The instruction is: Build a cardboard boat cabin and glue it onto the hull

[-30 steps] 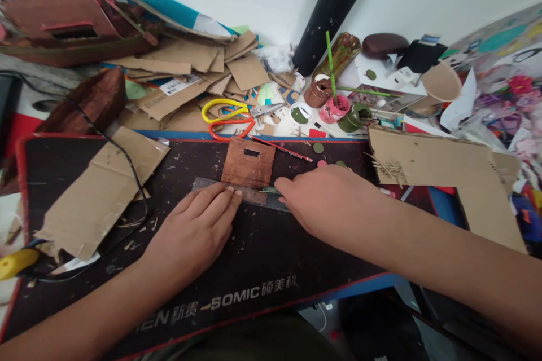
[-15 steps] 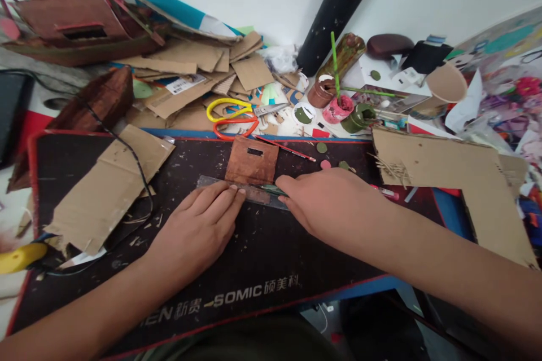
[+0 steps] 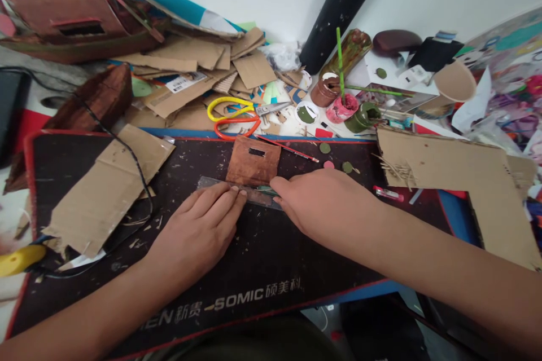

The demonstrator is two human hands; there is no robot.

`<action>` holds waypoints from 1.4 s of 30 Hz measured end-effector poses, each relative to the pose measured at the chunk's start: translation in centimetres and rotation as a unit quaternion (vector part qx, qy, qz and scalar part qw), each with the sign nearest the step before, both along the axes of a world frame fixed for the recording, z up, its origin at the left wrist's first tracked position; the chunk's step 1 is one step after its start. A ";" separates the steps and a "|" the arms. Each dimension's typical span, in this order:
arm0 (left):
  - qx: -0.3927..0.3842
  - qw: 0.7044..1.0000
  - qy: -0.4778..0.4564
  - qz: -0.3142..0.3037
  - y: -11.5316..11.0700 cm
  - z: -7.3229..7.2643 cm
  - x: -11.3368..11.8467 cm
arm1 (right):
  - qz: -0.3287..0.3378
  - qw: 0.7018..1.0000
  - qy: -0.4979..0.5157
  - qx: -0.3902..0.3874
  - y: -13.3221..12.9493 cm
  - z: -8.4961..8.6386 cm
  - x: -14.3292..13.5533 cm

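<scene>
A clear ruler lies over the lower edge of a brown-painted cardboard piece with a small slot cut in it. The fingers of my left hand lie flat and press the ruler down. My right hand is closed around a slim tool, mostly hidden, with a thin greenish-grey end at the ruler's edge by the brown cardboard. Its kind I cannot make out. A red pencil and orange-and-yellow scissors rest just behind the cardboard.
Cardboard offcuts pile up behind the dark mat. Open paint jars and a black flask stand at the back. A brown model boat sits back left, and an L-shaped cardboard piece lies right. A cable crosses the left side.
My right hand and its tool have shifted slightly left along the ruler, towards my left hand. The left hand and the ruler hold almost still. The view has turned a little.
</scene>
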State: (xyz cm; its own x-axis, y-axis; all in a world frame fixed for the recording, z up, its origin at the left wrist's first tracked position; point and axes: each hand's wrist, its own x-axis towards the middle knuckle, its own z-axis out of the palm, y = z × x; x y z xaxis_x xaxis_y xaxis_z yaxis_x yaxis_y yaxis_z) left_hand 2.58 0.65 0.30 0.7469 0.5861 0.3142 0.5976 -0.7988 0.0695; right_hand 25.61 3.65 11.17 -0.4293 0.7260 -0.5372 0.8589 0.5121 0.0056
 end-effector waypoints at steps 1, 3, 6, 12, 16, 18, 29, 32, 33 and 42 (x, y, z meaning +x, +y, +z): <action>-0.002 1.000 -0.001 0.000 0.0 0.0 0.0 | 0.003 1.000 0.000 0.001 0.1 0.0 -0.1; -0.008 1.000 0.001 -0.001 -0.1 0.0 0.0 | 0.006 1.000 -0.002 -0.001 0.2 0.1 -0.4; -0.019 1.000 0.001 0.000 -0.1 0.0 0.1 | 0.009 1.000 -0.013 -0.014 0.4 0.4 -1.1; -0.019 1.000 0.005 0.006 0.0 -0.1 -0.1 | 0.021 0.999 -0.028 -0.030 -0.1 1.1 -1.7; -0.016 1.000 0.011 0.005 -0.1 -0.2 -0.2 | 0.009 0.999 -0.041 -0.024 -0.7 1.1 -0.6; -0.014 1.000 0.007 0.004 -0.1 -0.2 -0.1 | 0.002 0.999 -0.044 -0.022 -0.8 0.9 -0.2; -0.039 0.999 -0.017 0.020 0.1 0.0 -0.1 | -0.162 0.975 0.153 0.011 -3.8 -2.4 3.0; -0.052 0.997 -0.033 0.038 0.2 -0.1 -0.1 | -0.184 0.965 0.185 0.035 -4.5 -3.6 3.7; -0.054 0.997 -0.038 0.045 0.3 0.0 0.0 | -0.183 0.965 0.184 0.044 -4.6 -4.0 3.8; -0.053 0.996 -0.042 0.058 1.1 1.0 -0.1 | -0.163 0.975 0.137 0.070 -4.6 -5.2 3.7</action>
